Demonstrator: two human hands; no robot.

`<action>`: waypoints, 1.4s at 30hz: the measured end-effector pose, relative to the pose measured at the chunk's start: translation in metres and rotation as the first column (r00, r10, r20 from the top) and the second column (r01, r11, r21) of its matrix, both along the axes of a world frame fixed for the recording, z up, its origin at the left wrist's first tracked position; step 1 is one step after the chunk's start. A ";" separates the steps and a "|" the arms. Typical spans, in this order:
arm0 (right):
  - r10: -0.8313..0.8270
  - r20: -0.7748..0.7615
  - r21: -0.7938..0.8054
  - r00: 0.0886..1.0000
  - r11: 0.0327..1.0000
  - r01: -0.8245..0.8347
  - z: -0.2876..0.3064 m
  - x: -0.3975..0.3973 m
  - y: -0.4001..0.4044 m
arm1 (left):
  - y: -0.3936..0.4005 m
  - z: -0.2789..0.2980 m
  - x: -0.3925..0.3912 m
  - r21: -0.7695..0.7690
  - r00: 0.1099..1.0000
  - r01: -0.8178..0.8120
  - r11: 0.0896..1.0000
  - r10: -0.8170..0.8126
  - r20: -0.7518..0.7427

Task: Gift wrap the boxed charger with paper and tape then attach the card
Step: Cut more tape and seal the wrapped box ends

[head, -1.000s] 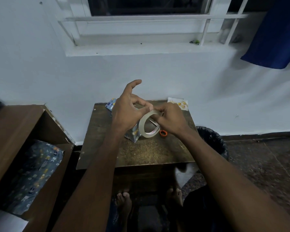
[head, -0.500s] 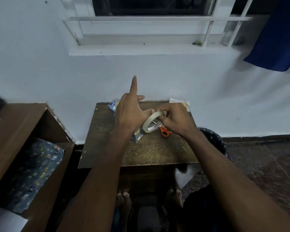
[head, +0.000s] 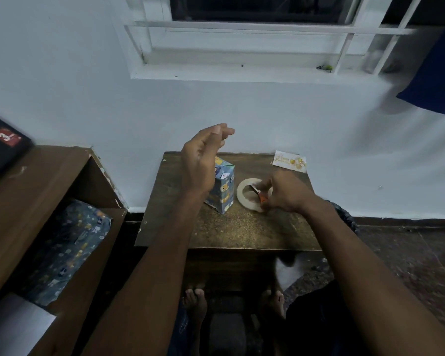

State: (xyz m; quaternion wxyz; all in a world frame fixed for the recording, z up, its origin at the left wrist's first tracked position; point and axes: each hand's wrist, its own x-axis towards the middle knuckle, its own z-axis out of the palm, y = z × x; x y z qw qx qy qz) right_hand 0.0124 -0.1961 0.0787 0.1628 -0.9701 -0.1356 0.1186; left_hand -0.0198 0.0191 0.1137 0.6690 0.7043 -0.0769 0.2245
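The left hand (head: 199, 160) hovers raised above the worktop (head: 242, 229), fingers loosely extended and holding nothing that we can see; whether a strip of tape clings to a fingertip is too fine to tell. The right hand (head: 284, 192) is lowered at the tape roll (head: 248, 194), which lies flat on the worktop, its fingers curled over a pair of orange-handled scissors (head: 261, 197) at the roll's rim; the blur keeps us from saying exactly how the fingers sit on the handles. Just left of the roll stands the boxed charger (head: 222, 190), upright and already covered in blue patterned paper, partly behind the left wrist. The card (head: 289, 161) lies at the far right corner of the worktop, against the wall and apart from the box. We judge the step in hand to be cutting tape for the remaining seams: the free end should be drawn taut before the blades close, the strip kept short, and the box steadied with the idle hand while the tape is pressed flat along the fold. To the left, a wooden cabinet (head: 49, 176) holds a spare sheet of wrapping paper (head: 67, 247).
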 end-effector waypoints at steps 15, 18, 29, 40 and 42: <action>0.073 0.210 0.769 0.975 0.604 -0.211 0.010 -0.014 0.057 | 0.009 -0.004 -0.003 -0.308 0.999 0.008 0.951 -0.019 -0.032; 0.042 0.243 0.782 0.969 0.583 -0.221 0.008 -0.012 0.057 | 0.012 -0.003 -0.007 -0.302 0.997 -0.011 0.953 -0.013 -0.077; 0.079 0.123 0.857 0.989 0.494 -0.146 0.010 -0.017 0.063 | -0.004 -0.019 -0.029 -0.031 0.939 -0.333 0.942 0.328 -0.102; 0.159 0.047 0.867 0.986 0.485 -0.119 0.016 -0.020 0.057 | 0.005 -0.027 -0.027 0.043 0.950 -0.302 0.952 0.305 -0.067; 0.147 0.020 0.874 0.989 0.478 -0.089 0.018 -0.021 0.056 | 0.004 -0.027 -0.025 0.049 0.948 -0.310 0.950 0.312 -0.067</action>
